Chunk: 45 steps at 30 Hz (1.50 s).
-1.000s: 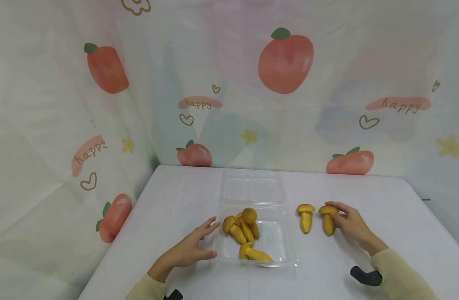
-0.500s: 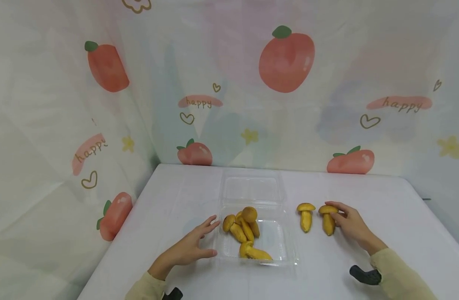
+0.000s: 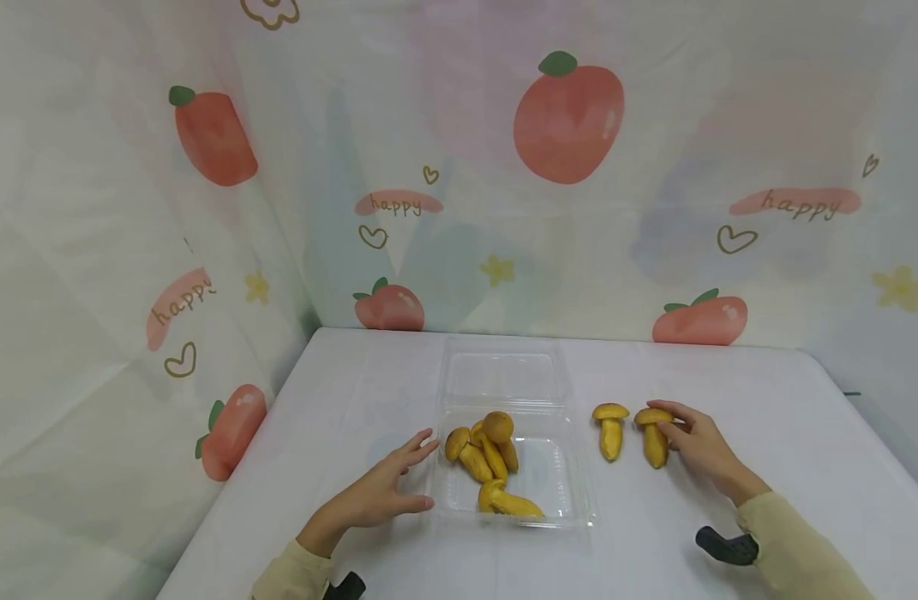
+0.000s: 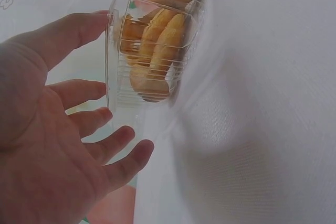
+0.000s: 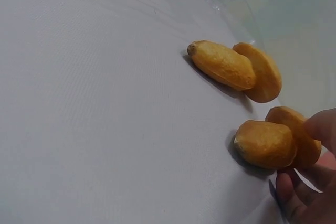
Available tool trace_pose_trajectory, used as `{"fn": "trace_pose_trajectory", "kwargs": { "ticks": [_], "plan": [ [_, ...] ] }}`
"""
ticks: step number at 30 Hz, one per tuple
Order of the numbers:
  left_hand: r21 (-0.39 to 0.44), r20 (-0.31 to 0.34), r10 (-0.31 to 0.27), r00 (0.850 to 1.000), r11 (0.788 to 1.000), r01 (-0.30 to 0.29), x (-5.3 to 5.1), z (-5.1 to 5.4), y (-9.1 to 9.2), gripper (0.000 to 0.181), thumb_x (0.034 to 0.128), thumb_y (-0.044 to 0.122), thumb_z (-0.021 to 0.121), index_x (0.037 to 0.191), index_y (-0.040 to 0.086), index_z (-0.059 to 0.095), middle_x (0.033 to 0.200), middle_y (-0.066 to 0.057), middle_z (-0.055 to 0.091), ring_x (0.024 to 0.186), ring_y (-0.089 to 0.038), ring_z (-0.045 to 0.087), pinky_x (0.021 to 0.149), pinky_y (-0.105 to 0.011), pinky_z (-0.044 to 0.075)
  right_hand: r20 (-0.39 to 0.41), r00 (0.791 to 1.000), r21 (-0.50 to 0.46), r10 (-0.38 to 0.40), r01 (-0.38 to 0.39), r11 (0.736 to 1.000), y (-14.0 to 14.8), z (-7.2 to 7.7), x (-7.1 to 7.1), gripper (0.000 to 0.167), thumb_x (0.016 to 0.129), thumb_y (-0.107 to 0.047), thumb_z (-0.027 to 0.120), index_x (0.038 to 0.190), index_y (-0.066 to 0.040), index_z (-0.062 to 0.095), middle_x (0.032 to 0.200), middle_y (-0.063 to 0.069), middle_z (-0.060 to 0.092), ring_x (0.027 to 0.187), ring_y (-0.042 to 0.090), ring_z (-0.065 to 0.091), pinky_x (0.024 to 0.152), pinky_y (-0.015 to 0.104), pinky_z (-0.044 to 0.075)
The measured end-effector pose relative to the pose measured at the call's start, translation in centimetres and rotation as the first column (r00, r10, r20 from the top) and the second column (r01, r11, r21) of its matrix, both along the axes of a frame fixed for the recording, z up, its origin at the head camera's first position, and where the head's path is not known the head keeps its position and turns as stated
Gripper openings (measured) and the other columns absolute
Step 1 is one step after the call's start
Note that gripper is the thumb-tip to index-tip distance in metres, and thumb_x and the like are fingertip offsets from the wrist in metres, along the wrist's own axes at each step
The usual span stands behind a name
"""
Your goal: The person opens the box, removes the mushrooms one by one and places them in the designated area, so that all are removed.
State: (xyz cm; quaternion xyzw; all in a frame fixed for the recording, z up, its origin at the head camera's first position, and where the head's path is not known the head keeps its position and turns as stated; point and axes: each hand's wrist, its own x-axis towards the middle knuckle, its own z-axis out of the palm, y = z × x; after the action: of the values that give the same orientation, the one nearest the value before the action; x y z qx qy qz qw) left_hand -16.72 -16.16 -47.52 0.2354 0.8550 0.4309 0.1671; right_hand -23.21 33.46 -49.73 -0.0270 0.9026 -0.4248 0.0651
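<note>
A clear plastic clamshell box [image 3: 552, 471] lies on the table with its lid [image 3: 504, 373] folded back. Inside, toward the left, sit several yellow-brown mushrooms [image 3: 504, 503]. My left hand [image 3: 369, 497] is spread at the box's left side; its thumb and some fingertips are at the rim [image 4: 108, 51] in the left wrist view. Right of the box, my right hand [image 3: 702, 447] pinches one mushroom [image 3: 656, 448] by its cap, the thumb on one side and fingers on the other. That mushroom still lies on the tabletop. Another mushroom [image 3: 611, 438] lies just left of it, untouched.
A white cloth covers the table [image 3: 354, 392]. Behind and at the left hangs a fruit-patterned curtain [image 3: 459, 250]. Black wrist-camera mounts [image 3: 726, 547] stick out by both sleeves.
</note>
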Motion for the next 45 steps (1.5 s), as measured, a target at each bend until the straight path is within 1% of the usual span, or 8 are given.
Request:
{"fn": "trace_pose_trajectory", "kwargs": {
  "ticks": [9,12,17,22,24,30,37,45],
  "plan": [
    [0.000,0.007,0.005,1.000,1.000,-0.005,-0.3,0.0,0.0,0.079,0.0930,0.020,0.073,0.159,0.007,0.032,0.171,-0.018,0.013,0.154,-0.047,0.018,0.116,-0.069,0.029,0.000,0.999,0.022,0.048,-0.048,0.999,0.2,0.7,-0.4,0.053,0.108,-0.019,0.047,0.153,0.005,0.033,0.142,0.034,0.047,0.099,0.023,0.057,0.071,0.021,0.053],
    [0.005,0.007,0.002,1.000,1.000,-0.002,-0.4,0.0,0.0,0.078,0.0933,0.020,0.072,0.159,0.007,0.031,0.171,-0.018,0.012,0.154,-0.046,0.019,0.116,-0.069,0.031,0.005,0.998,0.043,0.056,-0.056,0.997,0.4,1.1,-0.4,0.056,0.108,-0.023,0.049,0.152,0.007,0.032,0.143,0.036,0.044,0.103,0.033,0.059,0.072,0.025,0.054],
    [0.019,0.022,-0.002,1.000,1.000,0.001,-0.3,0.0,0.0,0.078,0.0934,0.019,0.072,0.159,0.006,0.031,0.171,-0.018,0.012,0.155,-0.046,0.018,0.116,-0.069,0.030,0.008,0.998,0.129,0.058,-0.059,0.990,0.9,1.6,-0.5,0.058,0.107,-0.029,0.050,0.150,0.008,0.034,0.145,0.039,0.042,0.119,0.052,0.053,0.088,0.048,0.057],
    [0.011,0.020,0.007,1.000,1.000,-0.007,-0.3,0.1,-0.1,0.079,0.0931,0.020,0.072,0.159,0.006,0.031,0.171,-0.017,0.012,0.155,-0.046,0.017,0.117,-0.069,0.029,-0.010,0.998,0.188,0.067,-0.064,0.980,1.2,2.4,-0.7,0.060,0.106,-0.030,0.050,0.149,0.008,0.034,0.149,0.041,0.035,0.124,0.059,0.043,0.099,0.070,0.044],
    [0.009,0.018,0.010,1.000,1.000,-0.010,-0.3,0.1,-0.1,0.079,0.0931,0.020,0.073,0.159,0.006,0.031,0.171,-0.017,0.012,0.155,-0.046,0.017,0.117,-0.069,0.028,-0.025,0.997,0.190,0.072,-0.066,0.980,1.1,2.9,-0.7,0.060,0.106,-0.030,0.051,0.149,0.009,0.034,0.150,0.042,0.031,0.126,0.061,0.039,0.101,0.074,0.039],
    [0.015,0.018,0.005,1.000,1.000,-0.005,-0.3,-0.1,-0.1,0.078,0.0928,0.020,0.073,0.158,0.007,0.032,0.171,-0.017,0.013,0.155,-0.047,0.017,0.116,-0.070,0.029,-0.047,0.996,0.210,0.069,-0.058,0.976,0.1,4.0,-0.1,0.062,0.106,-0.034,0.050,0.151,0.006,0.033,0.152,0.040,0.029,0.129,0.060,0.035,0.101,0.076,0.038],
    [0.017,0.014,0.000,1.000,1.000,0.000,-0.2,-0.3,-0.2,0.080,0.0920,0.021,0.074,0.158,0.005,0.032,0.170,-0.019,0.014,0.155,-0.047,0.016,0.118,-0.069,0.025,-0.135,0.984,0.151,0.114,-0.093,0.984,-1.6,4.9,0.9,0.057,0.105,-0.026,0.054,0.150,0.005,0.037,0.151,0.037,0.033,0.135,0.057,0.033,0.102,0.075,0.039],
    [0.014,-0.002,-0.010,1.000,1.000,0.010,-0.4,-0.3,-0.1,0.079,0.0927,0.023,0.074,0.159,0.008,0.032,0.170,-0.017,0.014,0.155,-0.046,0.016,0.117,-0.070,0.026,-0.162,0.976,0.105,0.144,-0.128,0.986,-3.5,6.1,2.0,0.053,0.105,-0.022,0.054,0.150,0.002,0.039,0.152,0.033,0.035,0.131,0.056,0.038,0.102,0.073,0.042]
  ]
}}
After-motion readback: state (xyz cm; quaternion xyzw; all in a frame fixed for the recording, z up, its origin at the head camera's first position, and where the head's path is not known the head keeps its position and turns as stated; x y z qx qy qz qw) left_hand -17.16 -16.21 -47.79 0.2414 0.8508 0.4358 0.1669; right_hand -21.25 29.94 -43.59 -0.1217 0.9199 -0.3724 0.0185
